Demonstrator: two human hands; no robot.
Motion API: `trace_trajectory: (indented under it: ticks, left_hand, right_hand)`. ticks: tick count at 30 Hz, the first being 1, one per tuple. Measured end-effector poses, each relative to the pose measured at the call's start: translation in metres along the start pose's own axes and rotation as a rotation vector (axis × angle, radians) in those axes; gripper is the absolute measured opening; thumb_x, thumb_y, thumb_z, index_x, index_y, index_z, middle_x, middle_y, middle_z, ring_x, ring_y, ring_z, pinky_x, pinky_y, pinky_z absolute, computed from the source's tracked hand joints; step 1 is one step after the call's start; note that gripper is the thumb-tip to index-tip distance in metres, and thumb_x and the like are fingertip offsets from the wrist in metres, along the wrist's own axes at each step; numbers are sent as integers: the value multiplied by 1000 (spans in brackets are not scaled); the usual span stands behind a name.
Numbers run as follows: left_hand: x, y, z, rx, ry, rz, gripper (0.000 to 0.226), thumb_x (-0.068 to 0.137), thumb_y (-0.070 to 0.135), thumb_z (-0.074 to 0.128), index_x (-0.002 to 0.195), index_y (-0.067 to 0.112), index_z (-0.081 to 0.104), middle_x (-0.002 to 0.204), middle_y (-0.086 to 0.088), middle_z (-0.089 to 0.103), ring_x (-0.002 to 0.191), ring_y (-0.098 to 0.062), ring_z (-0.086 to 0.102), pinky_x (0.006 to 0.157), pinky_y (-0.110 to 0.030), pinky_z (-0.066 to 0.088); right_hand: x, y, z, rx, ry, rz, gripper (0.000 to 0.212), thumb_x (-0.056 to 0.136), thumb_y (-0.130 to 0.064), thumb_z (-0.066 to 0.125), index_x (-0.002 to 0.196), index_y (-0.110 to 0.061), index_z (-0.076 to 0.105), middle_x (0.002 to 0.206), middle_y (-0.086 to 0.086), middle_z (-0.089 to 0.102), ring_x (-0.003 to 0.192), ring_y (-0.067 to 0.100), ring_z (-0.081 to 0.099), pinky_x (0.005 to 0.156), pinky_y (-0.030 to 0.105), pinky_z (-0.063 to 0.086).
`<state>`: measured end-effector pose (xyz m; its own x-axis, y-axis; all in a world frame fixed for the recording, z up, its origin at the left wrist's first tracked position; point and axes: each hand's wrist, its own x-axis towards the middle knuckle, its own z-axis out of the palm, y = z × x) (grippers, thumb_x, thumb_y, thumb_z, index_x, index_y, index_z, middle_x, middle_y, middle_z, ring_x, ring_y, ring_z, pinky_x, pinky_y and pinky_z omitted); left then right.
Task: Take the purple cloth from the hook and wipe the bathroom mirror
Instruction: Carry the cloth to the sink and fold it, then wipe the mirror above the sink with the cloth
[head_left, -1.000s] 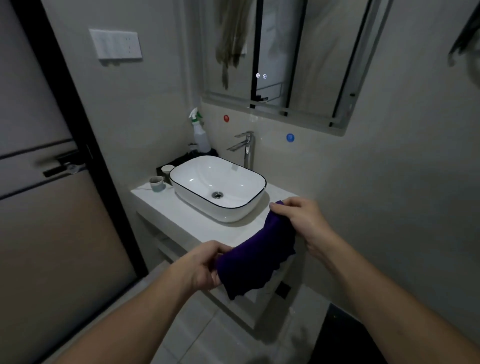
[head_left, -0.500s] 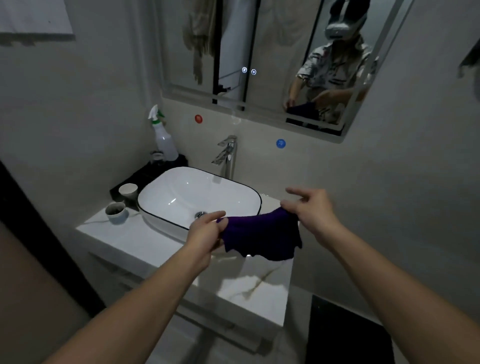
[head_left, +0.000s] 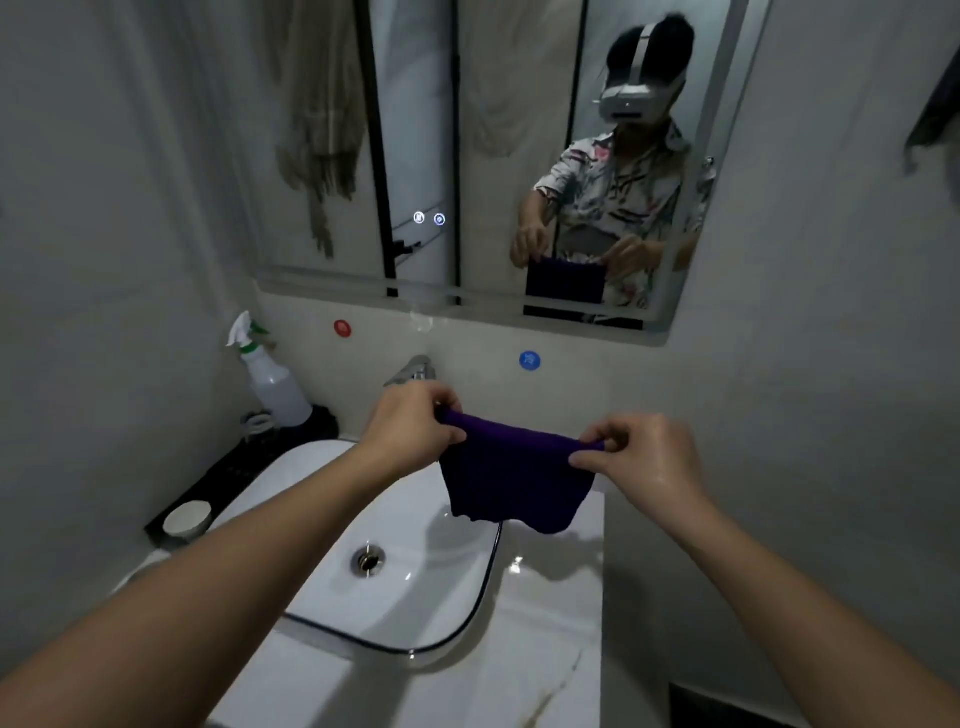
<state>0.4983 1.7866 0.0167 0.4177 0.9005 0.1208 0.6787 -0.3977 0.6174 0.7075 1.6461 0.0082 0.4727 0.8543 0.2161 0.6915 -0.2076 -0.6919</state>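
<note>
Purple cloth (head_left: 511, 480) held stretched between both hands above the right rim of the basin, top edge taut, lower part hanging loose in front of the worktop. Largest in view: bathroom mirror (head_left: 498, 156) on the wall ahead, tilted by the wide lens, reflecting a person in a patterned shirt and a headset with the cloth held at waist height, plus two small lit icons near the middle of the glass. Below it, white basin (head_left: 395, 587) with a thin dark rim and a metal drain, sitting on the pale marbled worktop (head_left: 550, 613). Dark tray (head_left: 228, 478) along the left wall, carrying a spray bottle (head_left: 272, 384) with a white and green trigger and a small round cup (head_left: 187, 519). Faucet (head_left: 415, 370) partly hidden behind the left hand (head_left: 410, 428), closed in a pinch on the cloth's left top corner. Right hand (head_left: 641, 460) likewise pinching the right top corner between thumb and fingers. Smallest: a red dot (head_left: 342, 328) and a blue dot (head_left: 529, 360) on the wall tile, either side of the faucet, just under the mirror.
</note>
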Motion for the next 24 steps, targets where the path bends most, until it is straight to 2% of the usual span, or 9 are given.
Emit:
trace_trajectory:
  ticks: [3,5,9,13,16,18,21,23,24]
  left_hand:
    - [36,21,2,70,47,58,17,72,23,83,76,27,67,91,5,62,85,-13,58,67,-28,45]
    - [59,31,5,35,55,97,18,73,22,83,77,27,66,96,6,59,90,-13,55,73,-29,47]
    - [101,47,8,-128,-4,147,18,77,15,79,77,26,65,80,5,70,79,-12,66,66,-23,49]
    - [140,66,7,-167,99,241,20,73,18,81,71,27,64,69,10,67,68,-7,62,56,-10,40]
    - [165,81,5,-167,177,306,21,75,22,80,71,29,60,69,12,63,66,-2,59,56,-14,40]
    - [182,87,2,-183,225,338,20,77,24,77,72,29,59,70,11,64,69,-7,61,60,-25,47]
    - [208,88,0,-249,321,349,17,76,28,76,72,26,60,69,8,66,70,-11,62,63,-32,50]
    - [223,84,4,-321,329,321,15,76,33,77,75,25,64,72,8,68,72,-9,64,64,-30,52]
    - [229,79,9,-349,304,311,15,77,36,77,78,26,66,74,9,69,73,-8,64,65,-28,52]
  right_hand:
    - [36,6,-15,-16,52,-15,16,74,-19,89,76,-24,73,66,-7,66,61,4,61,53,13,40]
    - [59,11,-24,-21,89,-23,21,77,-19,87,73,-26,68,70,-10,64,64,5,59,54,15,38]
    - [100,18,-29,-177,238,-26,15,85,-32,78,79,-29,65,86,-10,58,77,11,53,54,16,31]
    - [136,15,-25,-228,428,-7,12,96,-33,63,95,-22,64,65,-8,57,57,12,53,45,20,28]
    - [161,1,-18,-40,596,-39,11,100,-24,59,93,-24,51,63,-7,59,55,10,55,46,20,33]
    - [181,-11,-13,126,709,-93,11,99,-17,60,95,-23,51,67,-4,66,62,19,65,52,29,46]
    - [217,-23,-5,154,892,-238,7,98,-11,61,104,-11,58,81,0,67,76,29,69,64,35,52]
    - [246,-26,5,66,939,-371,28,97,-18,59,121,-3,57,109,15,69,101,34,66,87,27,48]
    - [262,-26,12,-22,895,-429,44,98,-25,58,134,-1,49,129,22,63,120,36,59,102,28,41]
